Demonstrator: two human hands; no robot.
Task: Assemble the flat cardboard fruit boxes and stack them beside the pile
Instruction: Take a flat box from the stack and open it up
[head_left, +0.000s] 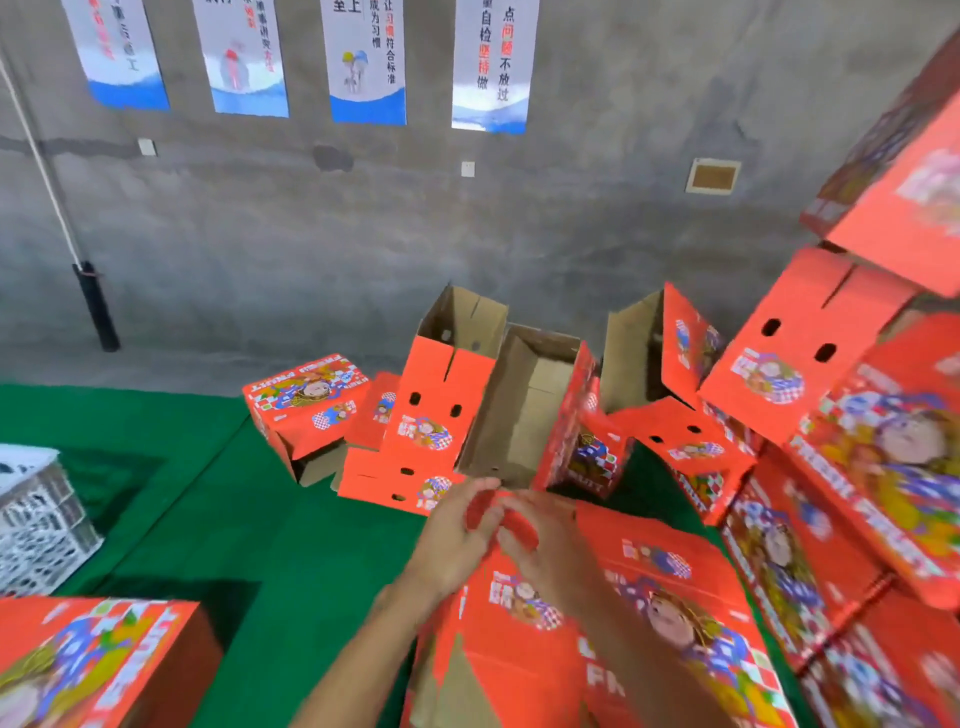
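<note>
Grey concrete makes the back wall (571, 208), and four long paper posters (491, 62) with writing hang high on it. Green cloth (197, 519) covers the ground below. On the left sits a white crate (36, 514) with holes in its sides. A black post (98, 306) with a white rope leans by the wall.

Lots of red fruit boxes with a cartoon face lie about. An open box (524, 410) shows its brown inside, just past the hands. On the right, a tall pile of boxes (831, 467) leans over.

Down in front is the red box (597, 623) being worked on, close to the person and next to the pile. Its top edge has a small red flap. The left hand (457, 535) and the right hand (545, 545) meet there, fingers curled and pinching that flap.
</note>
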